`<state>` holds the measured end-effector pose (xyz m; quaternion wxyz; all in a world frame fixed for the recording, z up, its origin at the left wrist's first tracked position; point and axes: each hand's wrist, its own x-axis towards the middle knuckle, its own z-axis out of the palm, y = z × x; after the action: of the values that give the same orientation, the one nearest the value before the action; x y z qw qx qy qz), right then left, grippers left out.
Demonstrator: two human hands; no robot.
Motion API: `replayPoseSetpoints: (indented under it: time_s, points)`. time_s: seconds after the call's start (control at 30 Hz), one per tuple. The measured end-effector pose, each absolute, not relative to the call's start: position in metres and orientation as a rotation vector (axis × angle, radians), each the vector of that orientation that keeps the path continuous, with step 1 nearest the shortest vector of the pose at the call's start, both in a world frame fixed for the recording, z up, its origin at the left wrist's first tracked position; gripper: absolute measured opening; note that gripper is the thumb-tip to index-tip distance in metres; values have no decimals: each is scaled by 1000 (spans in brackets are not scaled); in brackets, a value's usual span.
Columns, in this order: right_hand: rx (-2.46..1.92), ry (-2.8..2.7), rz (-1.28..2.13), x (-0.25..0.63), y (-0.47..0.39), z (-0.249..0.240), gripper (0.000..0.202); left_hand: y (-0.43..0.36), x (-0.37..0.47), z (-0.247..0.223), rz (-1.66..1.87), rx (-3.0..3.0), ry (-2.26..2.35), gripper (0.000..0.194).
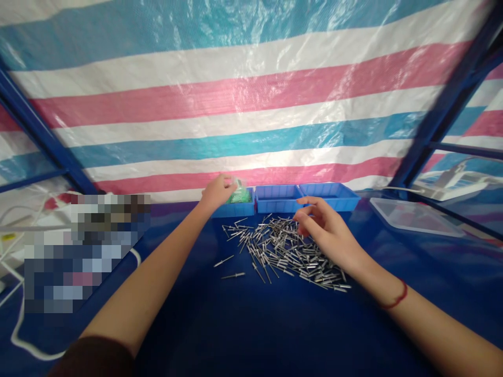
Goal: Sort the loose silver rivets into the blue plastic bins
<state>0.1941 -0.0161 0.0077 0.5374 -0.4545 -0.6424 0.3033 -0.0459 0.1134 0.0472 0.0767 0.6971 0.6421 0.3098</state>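
My left hand [218, 192] is at the left blue bin [234, 210], its fingers closed on a clear plastic bag [240, 195] with green contents. My right hand [323, 226] hovers over the right part of a spread pile of metal rivets [277, 243], fingers curled and apart, with nothing visible between them. Two loose rivets [233, 275] lie to the left of the pile. Behind the pile stand a middle blue bin [277, 203] and a right blue bin [334, 198], side by side.
A clear plastic lid [416, 217] lies on the blue table [220, 330] at the right, near a white device [451, 180]. White cables [18, 324] run along the left side. Blue frame posts and a striped sheet [236, 104] stand behind.
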Motion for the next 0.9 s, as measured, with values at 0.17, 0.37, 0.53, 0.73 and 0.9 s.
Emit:
replayPoseSetpoints:
  time_s: [0.17,0.37,0.53,0.73,0.9]
  points:
    - [-1163,-1622,627,206,-16,17,44,95,-29,39,827,2227,1988,53]
    - [-1438,-2064,163,272,-54,-8,78,0,-73,17,425,2562,1530,83]
    - [-1538,-2362,109,295,-67,-39,111,-29,-85,-10,18,2503,1568,117]
    - [-1505,-2463,247,276,-27,-31,117,-7,-67,-14,7,2553,1554,118]
    - [-1380,-2496,315,271,3,-31,118,1,-68,-18,-2,2608,1482,117]
